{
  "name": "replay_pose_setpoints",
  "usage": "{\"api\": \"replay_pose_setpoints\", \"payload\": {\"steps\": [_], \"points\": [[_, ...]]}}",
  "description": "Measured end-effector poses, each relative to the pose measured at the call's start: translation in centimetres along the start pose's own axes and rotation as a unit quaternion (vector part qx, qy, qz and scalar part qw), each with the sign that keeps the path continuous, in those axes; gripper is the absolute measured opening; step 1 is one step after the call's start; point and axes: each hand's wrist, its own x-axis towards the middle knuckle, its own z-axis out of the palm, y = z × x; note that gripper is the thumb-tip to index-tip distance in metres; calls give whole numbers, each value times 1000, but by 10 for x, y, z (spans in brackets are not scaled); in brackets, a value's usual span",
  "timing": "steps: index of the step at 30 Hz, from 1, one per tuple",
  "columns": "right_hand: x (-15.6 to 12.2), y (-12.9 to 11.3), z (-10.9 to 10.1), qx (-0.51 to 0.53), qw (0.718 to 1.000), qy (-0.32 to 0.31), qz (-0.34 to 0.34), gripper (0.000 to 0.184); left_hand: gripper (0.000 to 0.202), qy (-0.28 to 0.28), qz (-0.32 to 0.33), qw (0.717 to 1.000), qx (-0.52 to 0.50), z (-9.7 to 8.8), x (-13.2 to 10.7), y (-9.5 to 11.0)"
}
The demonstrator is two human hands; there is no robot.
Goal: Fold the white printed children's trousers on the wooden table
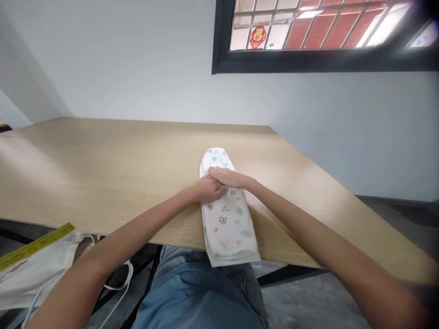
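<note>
Directly under left hand (207,189) and right hand (224,176), grip slack and flat: folded cloth (229,228).

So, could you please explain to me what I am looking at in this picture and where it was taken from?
There is no machine here: a person works with two bare hands. The single picture comes from a camera worn on their head, looking forward and down, so both arms reach in from below. A light wooden table stands before a white wall. At its near edge lies a folded white cloth with small prints, one end hanging over the edge. The left hand and right hand meet on its middle; the right lies flat, partly over the left, and whether the left pinches the cloth is hidden. At lower left sits a white bag with a yellow strip.
</note>
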Motion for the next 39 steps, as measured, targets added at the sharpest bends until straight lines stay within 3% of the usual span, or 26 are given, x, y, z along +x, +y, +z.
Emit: {"api": "replay_pose_setpoints", "payload": {"steps": [5, 8, 10, 12, 16, 22, 25, 27, 28, 30, 33, 34, 37, 39], "points": [[42, 23, 12, -171, 980, 59, 84, 57, 51, -18, 17, 1000, -18, 6, -59, 63], [62, 32, 17, -204, 966, 105, 119, 60, 57, -19, 40, 998, -40, 8, -100, 101], [68, 36, 18, -218, 962, 117, 114, 60, 69, 11, 30, 999, -36, 17, -119, 118], [67, 37, 18, -223, 962, 118, 103, 59, 71, 64, 7, 998, -12, 30, -126, 128], [52, 32, 13, -203, 971, 96, 82, 57, 47, 170, -30, 985, 20, 53, -118, 137], [5, 0, -2, -162, 983, 30, 80, 45, 49, 218, -20, 975, -43, 47, -104, 133], [-40, -32, -6, -122, 989, -45, 73, 46, 45, 210, 20, 974, -77, 37, -107, 125], [-78, -55, -2, -94, 993, -73, 24, 47, 40, 203, 47, 973, -100, 32, -109, 121], [-97, -65, 2, -81, 994, -67, -1, 47, 36, 204, 58, 971, -111, 30, -110, 119], [-134, -80, 15, -86, 995, 1, -50, 45, 28, 216, 76, 965, -130, 27, -111, 115], [-170, -93, 33, -112, 989, 62, -79, 59, 22, 234, 86, 958, -142, 16, -113, 113], [-178, -97, 37, -123, 986, 74, -80, 55, 22, 236, 89, 957, -143, 11, -115, 113], [-193, -113, 43, -150, 979, 97, -97, 5, 20, 244, 108, 951, -157, -10, -130, 124], [-203, -129, 42, -143, 977, 105, -121, 15, 16, 232, 104, 952, -170, -22, -148, 137]]}}
